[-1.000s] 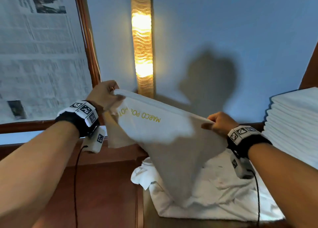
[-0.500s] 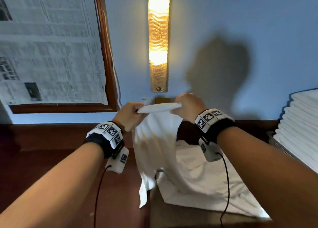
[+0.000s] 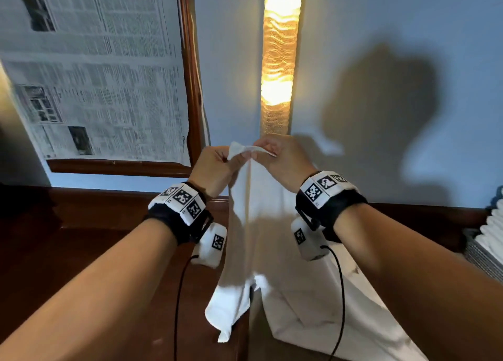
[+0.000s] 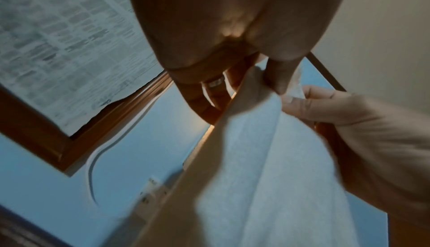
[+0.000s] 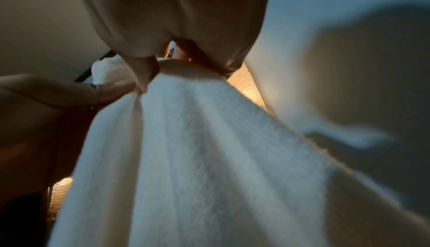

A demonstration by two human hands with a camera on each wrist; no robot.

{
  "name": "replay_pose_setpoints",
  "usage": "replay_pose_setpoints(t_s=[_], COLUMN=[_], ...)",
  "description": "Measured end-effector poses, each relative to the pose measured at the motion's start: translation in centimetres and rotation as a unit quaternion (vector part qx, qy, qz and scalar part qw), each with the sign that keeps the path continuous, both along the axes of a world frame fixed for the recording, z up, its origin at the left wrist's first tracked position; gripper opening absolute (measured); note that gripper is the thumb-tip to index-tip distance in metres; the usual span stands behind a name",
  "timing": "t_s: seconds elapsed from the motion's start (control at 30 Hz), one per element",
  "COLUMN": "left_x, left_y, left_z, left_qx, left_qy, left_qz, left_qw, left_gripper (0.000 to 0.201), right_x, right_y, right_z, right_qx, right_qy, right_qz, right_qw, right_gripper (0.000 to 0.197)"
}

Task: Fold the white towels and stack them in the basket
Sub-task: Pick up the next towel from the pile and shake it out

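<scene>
The white towel [image 3: 255,224] hangs doubled lengthwise, its long axis vertical, straight down from both hands, its lower end near the loose towels [image 3: 313,319] on the dark surface [image 3: 81,251]. The left hand [image 3: 215,167] and right hand [image 3: 283,161] pinch its top corners, touching; the stacked towels [image 3: 494,230] lie nearer the right hand

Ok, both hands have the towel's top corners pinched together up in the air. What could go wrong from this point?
1. The left hand and right hand pinch only the top edge of the towel, so a corner could slip and undo the fold.
2. Its lower end hangs past the wooden surface's edge and may drag or crease unevenly.
3. It could snag the loose towels lying beneath.
</scene>
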State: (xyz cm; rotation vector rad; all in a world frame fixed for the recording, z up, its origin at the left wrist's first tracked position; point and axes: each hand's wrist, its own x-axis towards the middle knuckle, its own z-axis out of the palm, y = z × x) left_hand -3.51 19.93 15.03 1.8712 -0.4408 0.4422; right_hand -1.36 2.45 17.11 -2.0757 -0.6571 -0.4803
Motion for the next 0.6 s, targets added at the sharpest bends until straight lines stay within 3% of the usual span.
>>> replay_pose_setpoints(t_s=[0.13, 0.3, 0.4, 0.47, 0.57, 0.6], left_x=[1.9, 3.6, 4.2, 4.3, 4.1, 4.0], left_y=[1.6, 5.8, 9.4, 10.3, 9.0, 8.1], left_z=[2.0, 4.1, 3.5, 2.8, 2.3, 2.2], left_qx=[0.022, 0.061, 0.059, 0.047, 0.027, 0.021], left_qy=[-0.029, -0.037, -0.028, -0.022, 0.015, 0.029], left_qz=[0.040, 0.126, 0.173, 0.138, 0.050, 0.026], left_qw=[0.999, 0.989, 0.983, 0.989, 0.998, 0.999], left_gripper=[0.040, 0.036, 0.029, 0.025, 0.023, 0.022], right_x=[2.1, 6.4, 7.3, 7.3, 6.9, 6.6], right_y=[-1.2, -6.8, -12.0, -13.6, -11.3, -9.6], right_z=[-1.4, -9.5, -12.4, -12.2, -8.9, -7.5], right_qx=[-0.120, -0.282, -0.209, -0.158, -0.096, -0.082], right_qy=[-0.010, 0.140, 0.205, 0.198, 0.124, 0.089], right_qz=[-0.020, -0.116, -0.218, -0.278, -0.261, -0.239], right_qw=[0.992, 0.942, 0.931, 0.927, 0.952, 0.964], right_gripper=[0.030, 0.034, 0.024, 0.022, 0.011, 0.020])
